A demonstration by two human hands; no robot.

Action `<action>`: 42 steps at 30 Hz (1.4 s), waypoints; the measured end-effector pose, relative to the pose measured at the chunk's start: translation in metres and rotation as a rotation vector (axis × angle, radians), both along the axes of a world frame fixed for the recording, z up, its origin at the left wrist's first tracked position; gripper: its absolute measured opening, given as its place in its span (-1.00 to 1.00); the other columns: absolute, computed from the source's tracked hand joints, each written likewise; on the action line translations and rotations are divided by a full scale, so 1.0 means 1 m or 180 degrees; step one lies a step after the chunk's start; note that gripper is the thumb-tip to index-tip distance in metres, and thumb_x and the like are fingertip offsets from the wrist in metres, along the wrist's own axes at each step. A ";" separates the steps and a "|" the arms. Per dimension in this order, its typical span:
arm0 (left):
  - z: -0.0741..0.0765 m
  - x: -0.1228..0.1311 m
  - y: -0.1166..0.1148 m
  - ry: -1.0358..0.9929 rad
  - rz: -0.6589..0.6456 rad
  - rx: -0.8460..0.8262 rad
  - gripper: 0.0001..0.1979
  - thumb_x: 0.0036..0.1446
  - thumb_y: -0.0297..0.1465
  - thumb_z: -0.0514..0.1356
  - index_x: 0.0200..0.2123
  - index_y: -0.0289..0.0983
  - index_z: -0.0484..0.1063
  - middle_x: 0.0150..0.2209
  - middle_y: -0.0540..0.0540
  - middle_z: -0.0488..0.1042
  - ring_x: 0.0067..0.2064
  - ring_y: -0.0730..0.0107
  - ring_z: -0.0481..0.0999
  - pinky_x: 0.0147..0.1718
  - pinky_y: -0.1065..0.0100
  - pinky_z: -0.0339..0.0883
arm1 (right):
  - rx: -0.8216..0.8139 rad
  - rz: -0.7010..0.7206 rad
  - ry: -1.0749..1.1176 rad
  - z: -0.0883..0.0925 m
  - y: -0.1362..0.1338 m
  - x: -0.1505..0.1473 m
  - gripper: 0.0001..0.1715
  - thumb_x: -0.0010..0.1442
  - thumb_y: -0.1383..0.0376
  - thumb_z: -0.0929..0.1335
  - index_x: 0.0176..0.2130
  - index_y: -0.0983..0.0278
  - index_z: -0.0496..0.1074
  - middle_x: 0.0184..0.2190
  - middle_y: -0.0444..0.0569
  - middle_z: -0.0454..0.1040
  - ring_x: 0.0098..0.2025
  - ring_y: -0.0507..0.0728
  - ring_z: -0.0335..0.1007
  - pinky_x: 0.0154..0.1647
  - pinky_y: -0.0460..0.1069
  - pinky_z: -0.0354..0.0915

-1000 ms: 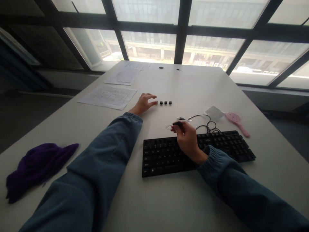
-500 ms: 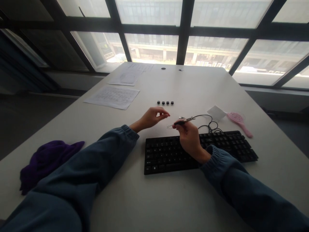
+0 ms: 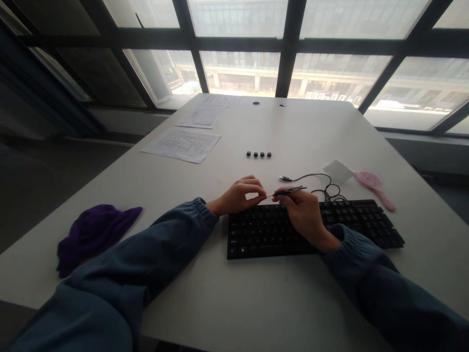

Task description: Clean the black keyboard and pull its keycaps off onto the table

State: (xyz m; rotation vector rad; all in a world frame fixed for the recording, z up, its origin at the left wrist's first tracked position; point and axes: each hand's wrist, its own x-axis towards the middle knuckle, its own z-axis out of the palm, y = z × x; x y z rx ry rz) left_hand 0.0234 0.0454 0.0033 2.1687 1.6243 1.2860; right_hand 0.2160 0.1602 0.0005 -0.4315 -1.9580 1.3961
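Purple cloth and papers left, pink hairbrush right.

Daylight streams through dark-framed glass windows behind a broad white table, with dark grey floor in shadow at left.

Keyboard, 1: black, full-size with number pad, lying flat, keys up; black cable looped behind, USB plug unconnected. Keycaps, 4: black, loose, spaced in 1 row well beyond the keyboard. Wire keycap puller, 1: dark handle, thin wire ends, held aslant near the keyboard's rear edge.
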 end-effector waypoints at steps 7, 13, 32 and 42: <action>-0.006 -0.004 0.001 0.0541 0.0219 0.0152 -0.89 0.24 -0.38 0.25 -0.33 -0.20 0.58 -0.32 -0.09 0.59 -0.21 0.31 0.47 -0.12 0.23 0.36 | 0.0161 0.0187 -0.0062 -0.001 0.001 -0.002 -0.85 0.27 0.25 0.38 -0.23 0.23 0.57 -0.37 -0.08 0.61 -0.33 0.14 0.57 -0.21 0.04 0.45; -0.006 -0.002 0.000 0.0802 0.0146 -0.0040 -0.88 0.24 -0.39 0.23 -0.34 -0.18 0.58 -0.31 -0.06 0.59 -0.16 0.29 0.45 -0.07 0.23 0.30 | 0.0580 0.0474 -0.0304 0.002 0.009 -0.002 -0.86 0.29 0.30 0.34 -0.28 0.24 0.52 -0.42 -0.10 0.57 -0.36 0.11 0.50 -0.25 -0.01 0.37; 0.016 0.012 -0.011 0.0157 0.0010 -0.1181 -0.81 0.30 -0.37 0.15 -0.19 -0.25 0.57 -0.22 -0.12 0.57 -0.16 0.30 0.51 -0.08 0.27 0.37 | 0.1248 0.0874 -0.0400 0.000 0.008 -0.001 -0.82 0.32 0.39 0.30 -0.26 0.24 0.50 -0.28 -0.03 0.56 -0.21 0.13 0.48 -0.10 0.01 0.36; -0.003 0.037 -0.021 0.0040 0.0679 -0.1200 -0.68 0.14 -0.15 0.34 -0.12 -0.21 0.58 -0.15 -0.11 0.56 -0.12 0.23 0.53 -0.10 0.26 0.39 | 0.0984 0.0431 -0.0328 -0.005 0.010 -0.002 -0.87 0.25 0.36 0.34 -0.30 0.21 0.51 -0.37 -0.10 0.61 -0.32 0.11 0.53 -0.26 -0.01 0.40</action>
